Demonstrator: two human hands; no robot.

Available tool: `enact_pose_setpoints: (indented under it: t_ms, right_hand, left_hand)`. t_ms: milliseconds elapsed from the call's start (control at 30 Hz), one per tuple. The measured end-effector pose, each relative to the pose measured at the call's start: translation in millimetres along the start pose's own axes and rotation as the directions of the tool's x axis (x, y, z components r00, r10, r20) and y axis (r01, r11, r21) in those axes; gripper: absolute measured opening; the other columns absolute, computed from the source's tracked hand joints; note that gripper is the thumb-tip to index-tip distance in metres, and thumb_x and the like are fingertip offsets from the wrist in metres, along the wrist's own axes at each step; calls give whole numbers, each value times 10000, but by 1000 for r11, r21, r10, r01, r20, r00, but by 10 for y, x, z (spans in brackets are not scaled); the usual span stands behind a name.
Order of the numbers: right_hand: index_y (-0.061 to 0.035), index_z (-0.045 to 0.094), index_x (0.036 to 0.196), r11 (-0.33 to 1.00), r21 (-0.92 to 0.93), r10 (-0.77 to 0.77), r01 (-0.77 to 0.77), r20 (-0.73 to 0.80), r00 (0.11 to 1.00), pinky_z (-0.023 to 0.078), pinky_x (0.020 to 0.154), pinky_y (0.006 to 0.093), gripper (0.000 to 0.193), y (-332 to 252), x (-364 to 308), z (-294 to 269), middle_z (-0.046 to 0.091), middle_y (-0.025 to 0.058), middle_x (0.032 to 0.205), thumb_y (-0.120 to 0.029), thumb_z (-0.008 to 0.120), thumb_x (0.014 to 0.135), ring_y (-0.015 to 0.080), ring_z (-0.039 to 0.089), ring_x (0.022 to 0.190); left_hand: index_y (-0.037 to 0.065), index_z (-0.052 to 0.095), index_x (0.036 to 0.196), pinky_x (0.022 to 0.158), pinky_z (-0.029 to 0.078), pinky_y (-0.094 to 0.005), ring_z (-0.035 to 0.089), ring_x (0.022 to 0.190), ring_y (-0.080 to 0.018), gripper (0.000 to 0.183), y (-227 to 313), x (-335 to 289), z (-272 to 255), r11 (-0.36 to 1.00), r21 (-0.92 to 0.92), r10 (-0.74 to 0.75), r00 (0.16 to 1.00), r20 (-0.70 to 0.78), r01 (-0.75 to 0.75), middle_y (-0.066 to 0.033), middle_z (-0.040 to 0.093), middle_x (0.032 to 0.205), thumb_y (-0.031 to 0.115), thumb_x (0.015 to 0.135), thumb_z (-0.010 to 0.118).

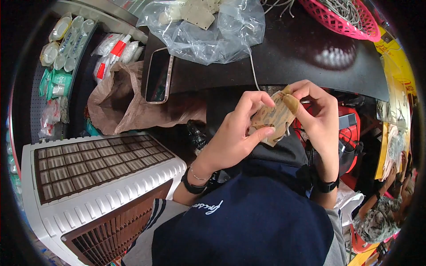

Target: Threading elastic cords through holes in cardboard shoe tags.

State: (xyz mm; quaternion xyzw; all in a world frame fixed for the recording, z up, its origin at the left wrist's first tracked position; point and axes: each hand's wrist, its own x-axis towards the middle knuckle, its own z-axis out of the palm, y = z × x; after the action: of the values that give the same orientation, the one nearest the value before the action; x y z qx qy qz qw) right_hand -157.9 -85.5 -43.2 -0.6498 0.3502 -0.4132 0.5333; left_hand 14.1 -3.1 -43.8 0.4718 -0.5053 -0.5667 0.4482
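Note:
Above my lap, a flat tan card-like piece with rows of dark markings is held between both hands. My left hand grips its left side, thumb on top and forefinger curled at the upper edge. At the upper right corner my right hand pinches it between thumb and forefinger. Brownish tape or a finger cover wraps the right thumb. On the dark table a clear plastic bag lies with several similar beige flat pieces on it or in it; which one I cannot tell.
A phone lies at the left end of the table. A pink basket of grey cords stands at the back right. A brown bag and a white air cooler are left; a red bag is right.

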Motion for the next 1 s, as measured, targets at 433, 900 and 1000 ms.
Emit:
enact_pose_setpoints:
  t_ms: [433, 900, 1000]
  right_hand:
    - [-21, 607, 889, 893, -354, -309, 279, -30, 951, 449, 796, 301, 351, -192, -83, -31, 527, 104, 1025, -33, 778, 582, 217, 553, 897]
    - [6, 629, 829, 919, -295, -258, 261, 50, 965, 425, 811, 296, 232, -194, -129, 51, 534, 96, 1052, -10, 729, 620, 209, 529, 908]
    - [11, 641, 838, 888, -370, -266, 274, 75, 961, 427, 798, 308, 214, -211, -149, 43, 542, 95, 1036, -3, 718, 639, 214, 527, 898]
  left_hand:
    - [-61, 555, 1134, 888, 523, -299, 584, 1009, -153, 262, 9, 68, -63, 951, -264, 121, 980, -160, -160, -77, 512, 1131, -72, 873, 564]
    - [-10, 553, 1146, 875, 511, -266, 591, 1014, -143, 469, -27, 62, -47, 943, -197, 226, 949, -219, -270, -57, 554, 1116, -99, 720, 729]
    - [-7, 531, 1158, 870, 520, -270, 601, 997, -145, 482, -37, 41, -38, 917, -309, 186, 956, -225, -251, -59, 566, 1104, -98, 727, 725]
